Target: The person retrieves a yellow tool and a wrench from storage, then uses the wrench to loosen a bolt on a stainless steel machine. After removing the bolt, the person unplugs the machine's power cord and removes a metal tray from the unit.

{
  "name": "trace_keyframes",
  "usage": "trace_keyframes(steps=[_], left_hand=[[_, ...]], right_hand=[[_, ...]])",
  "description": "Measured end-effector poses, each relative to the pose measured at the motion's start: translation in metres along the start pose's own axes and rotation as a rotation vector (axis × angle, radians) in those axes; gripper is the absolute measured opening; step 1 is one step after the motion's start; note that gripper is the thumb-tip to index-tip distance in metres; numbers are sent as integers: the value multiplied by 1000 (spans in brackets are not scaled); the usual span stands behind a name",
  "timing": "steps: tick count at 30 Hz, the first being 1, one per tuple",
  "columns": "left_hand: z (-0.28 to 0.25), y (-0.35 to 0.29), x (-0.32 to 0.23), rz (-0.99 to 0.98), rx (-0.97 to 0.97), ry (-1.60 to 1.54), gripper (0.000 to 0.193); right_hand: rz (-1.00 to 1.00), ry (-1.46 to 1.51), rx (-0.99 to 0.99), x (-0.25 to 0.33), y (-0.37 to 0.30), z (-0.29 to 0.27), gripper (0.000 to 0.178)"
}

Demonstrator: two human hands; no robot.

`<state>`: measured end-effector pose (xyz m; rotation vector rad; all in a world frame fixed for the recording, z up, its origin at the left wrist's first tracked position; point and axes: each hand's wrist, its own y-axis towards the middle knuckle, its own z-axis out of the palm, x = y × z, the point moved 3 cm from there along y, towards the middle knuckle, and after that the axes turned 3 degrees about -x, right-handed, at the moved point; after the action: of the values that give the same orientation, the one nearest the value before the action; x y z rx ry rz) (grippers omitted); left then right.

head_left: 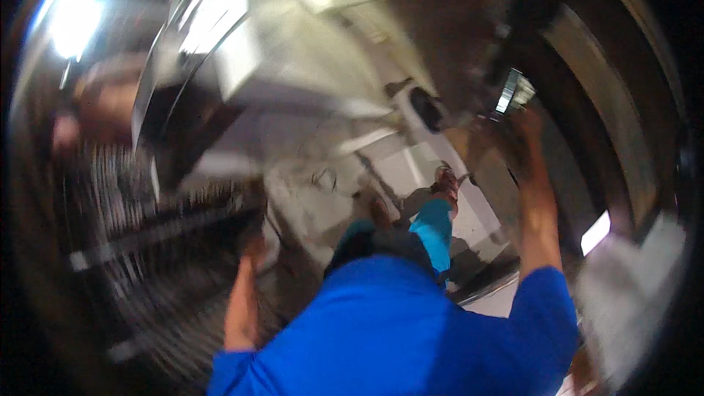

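Observation:
My right arm reaches forward on the right side of the view, and my right hand (526,130) is smeared by motion. Just beyond its fingers is a small, bright, shiny piece (515,94), against dark brown panels; whether I hold it or only reach near it is unclear. Lower on the left hangs my left hand (253,249), beside a dark rack-like structure (169,238) with fine upright lines. Its fingers are too blurred to make out, and nothing can be recognised in it.
Pale floor (308,205) with dark shadows lies around my feet (446,180). A white-sided, box-like unit (238,59) stands at the upper left. Tall dark brown panels (579,59) curve along the right. A dark oval object (425,108) rests ahead of my feet.

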<state>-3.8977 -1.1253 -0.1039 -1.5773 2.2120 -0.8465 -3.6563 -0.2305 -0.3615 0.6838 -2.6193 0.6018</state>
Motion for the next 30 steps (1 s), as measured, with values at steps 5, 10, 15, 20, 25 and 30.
trace_keyframes(steps=[5, 10, 15, 20, 25, 30], left_hand=[[4, 29, 28, -96, -299, -604, 66], [68, 89, 38, -271, -339, -865, 79], [58, 160, 46, -254, -393, -850, 80], [55, 252, 76, -231, -401, -1277, 59], [68, 306, 80, -64, -578, -1425, 44], [162, 273, 23, -335, -456, -1403, 31]], right_hand=[[-368, -151, -197, -2, -103, 29, 57], [-61, 30, 553, 29, -299, 119, 62], [42, -13, 866, 150, -397, 88, 76], [13, -247, 830, 134, -446, 100, 83], [69, -337, 826, 147, -470, 107, 82], [-48, -467, 766, 185, -449, 109, 74]])
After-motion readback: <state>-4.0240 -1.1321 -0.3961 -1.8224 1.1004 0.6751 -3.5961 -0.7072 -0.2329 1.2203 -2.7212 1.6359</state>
